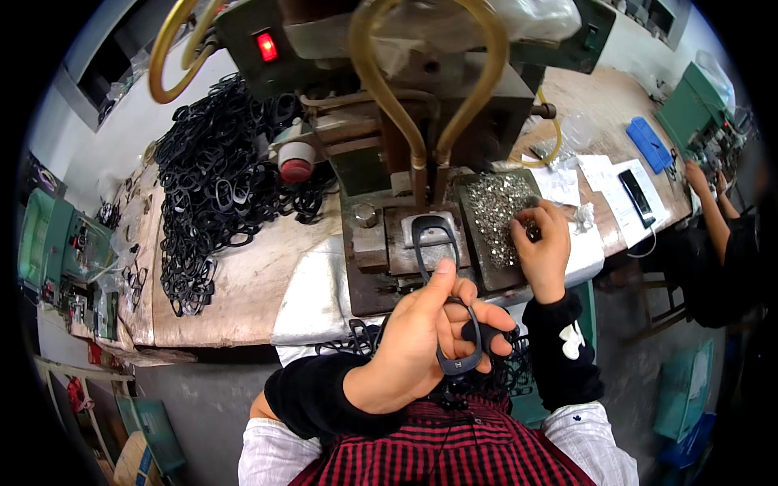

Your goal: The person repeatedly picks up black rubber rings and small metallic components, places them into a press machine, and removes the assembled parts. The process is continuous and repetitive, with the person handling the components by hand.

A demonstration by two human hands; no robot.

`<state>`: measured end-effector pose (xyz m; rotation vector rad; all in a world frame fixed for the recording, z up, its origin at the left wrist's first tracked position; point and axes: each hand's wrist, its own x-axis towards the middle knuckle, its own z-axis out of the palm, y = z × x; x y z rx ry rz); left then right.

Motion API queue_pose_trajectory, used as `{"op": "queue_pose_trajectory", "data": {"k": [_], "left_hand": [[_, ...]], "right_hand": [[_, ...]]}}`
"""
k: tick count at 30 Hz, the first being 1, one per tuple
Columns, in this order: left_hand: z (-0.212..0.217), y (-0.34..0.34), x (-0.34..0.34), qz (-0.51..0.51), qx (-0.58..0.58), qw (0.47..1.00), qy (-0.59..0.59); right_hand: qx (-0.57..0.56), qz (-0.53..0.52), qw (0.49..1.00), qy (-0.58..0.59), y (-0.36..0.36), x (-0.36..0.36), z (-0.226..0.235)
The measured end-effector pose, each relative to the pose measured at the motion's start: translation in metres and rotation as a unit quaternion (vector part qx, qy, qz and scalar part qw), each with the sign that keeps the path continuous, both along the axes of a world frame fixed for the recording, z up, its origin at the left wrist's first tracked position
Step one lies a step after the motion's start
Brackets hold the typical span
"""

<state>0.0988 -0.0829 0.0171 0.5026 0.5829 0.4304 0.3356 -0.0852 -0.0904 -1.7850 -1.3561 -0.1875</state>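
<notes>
Black loop (459, 348) sits in the left hand (421, 340), fingers curled tight round it, near 6 o'clock. Right hand (541, 247) at 3 o'clock pinches small shiny bits (490, 206) on a tray (474, 271), fingertips close together. Another loop (433, 239) lies on the press (389, 235) in the middle. Big pile of black loops (215, 186) lies on the table (243, 283) at 10 o'clock

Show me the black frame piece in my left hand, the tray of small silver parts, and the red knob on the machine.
Black frame piece (460, 362), head view, lower curved end.
Tray of small silver parts (493, 212), head view, heap's middle.
Red knob (295, 168), head view, its cap.
</notes>
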Motion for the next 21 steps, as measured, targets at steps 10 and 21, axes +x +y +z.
{"op": "queue_pose_trajectory", "data": {"k": [10, 21], "left_hand": [[0.005, -0.001, -0.006, -0.018, -0.019, 0.999, 0.018], [-0.067, 0.146, -0.105, 0.239, 0.709, 0.501, 0.435]], "right_hand": [[-0.013, 0.095, 0.979, -0.178, 0.019, -0.008, 0.018], [0.031, 0.079, 0.959, 0.270, -0.010, -0.010, 0.016]]}}
